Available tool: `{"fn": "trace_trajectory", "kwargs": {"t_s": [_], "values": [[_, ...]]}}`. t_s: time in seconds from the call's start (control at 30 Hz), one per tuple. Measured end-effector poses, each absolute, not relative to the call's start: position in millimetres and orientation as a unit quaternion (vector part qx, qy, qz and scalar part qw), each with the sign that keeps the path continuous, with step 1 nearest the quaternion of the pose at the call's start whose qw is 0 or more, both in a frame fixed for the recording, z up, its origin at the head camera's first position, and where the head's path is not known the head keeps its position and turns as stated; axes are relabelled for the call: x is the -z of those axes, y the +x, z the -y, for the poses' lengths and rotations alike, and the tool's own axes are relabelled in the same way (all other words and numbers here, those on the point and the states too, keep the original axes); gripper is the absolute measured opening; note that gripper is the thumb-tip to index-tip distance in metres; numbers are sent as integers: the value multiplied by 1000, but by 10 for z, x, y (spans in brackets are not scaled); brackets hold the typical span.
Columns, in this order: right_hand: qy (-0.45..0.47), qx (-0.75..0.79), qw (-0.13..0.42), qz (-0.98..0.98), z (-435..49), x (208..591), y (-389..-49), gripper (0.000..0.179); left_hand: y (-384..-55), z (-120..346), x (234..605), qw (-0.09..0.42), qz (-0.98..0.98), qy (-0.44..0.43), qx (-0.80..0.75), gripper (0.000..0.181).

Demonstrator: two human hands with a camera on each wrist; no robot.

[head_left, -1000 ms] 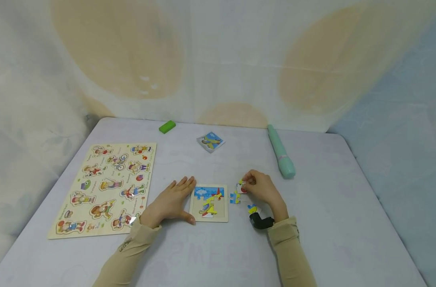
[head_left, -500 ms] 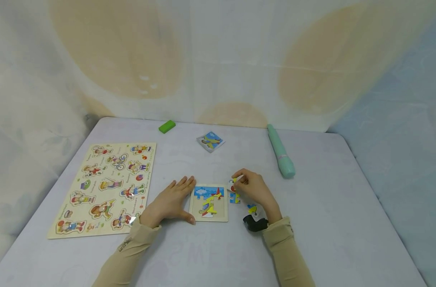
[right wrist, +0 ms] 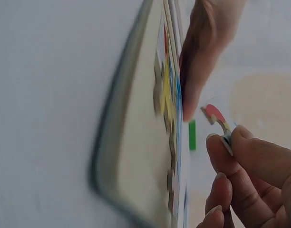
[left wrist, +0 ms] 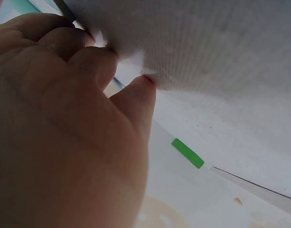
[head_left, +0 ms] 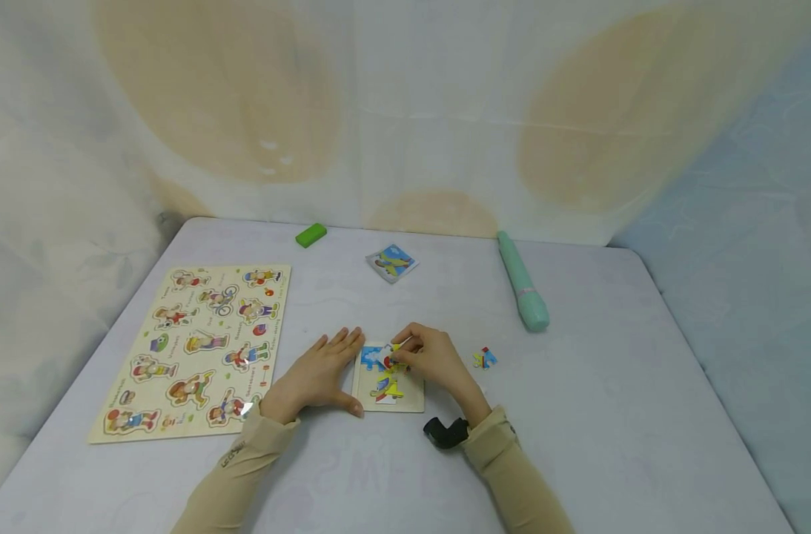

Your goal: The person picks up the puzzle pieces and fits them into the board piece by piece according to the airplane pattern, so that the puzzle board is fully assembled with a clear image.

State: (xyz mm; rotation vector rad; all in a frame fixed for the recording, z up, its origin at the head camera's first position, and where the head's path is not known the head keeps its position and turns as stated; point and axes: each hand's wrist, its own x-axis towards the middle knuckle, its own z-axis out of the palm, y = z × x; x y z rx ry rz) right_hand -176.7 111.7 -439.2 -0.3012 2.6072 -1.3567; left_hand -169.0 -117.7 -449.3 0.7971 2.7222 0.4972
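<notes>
One puzzle piece (right wrist: 215, 114) — pinched by the right hand (head_left: 439, 363) — juts tilted toward the spread-fingered left hand (head_left: 316, 380).

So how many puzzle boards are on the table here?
2. The large figure board lies left of the left hand; the small jigsaw tray lies beside that hand, partly covered by the right hand. No others are visible.

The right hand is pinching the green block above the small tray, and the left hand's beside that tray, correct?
No: the right wrist view shows the right hand pinching a puzzle piece above the small tray, not the green block; the left hand is beside that tray.
</notes>
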Motion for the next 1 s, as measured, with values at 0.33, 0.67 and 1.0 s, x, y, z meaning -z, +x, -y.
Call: {"fn": "trace_trajectory", "kwargs": {"t_s": [0.33, 0.67, 1.0], "values": [[-147, 453, 123, -871, -994, 4421, -1708, 10, -1688, 1169, 4488, 133, -937, 273, -175, 124], [-207, 445, 169, -855, -902, 4439, -1663, 10, -1693, 1181, 4488, 134, -936, 273, -180, 124], [-219, 431, 175, -858, -864, 4480, -1625, 9, -1690, 1180, 4485, 135, -935, 272, -184, 124]]}}
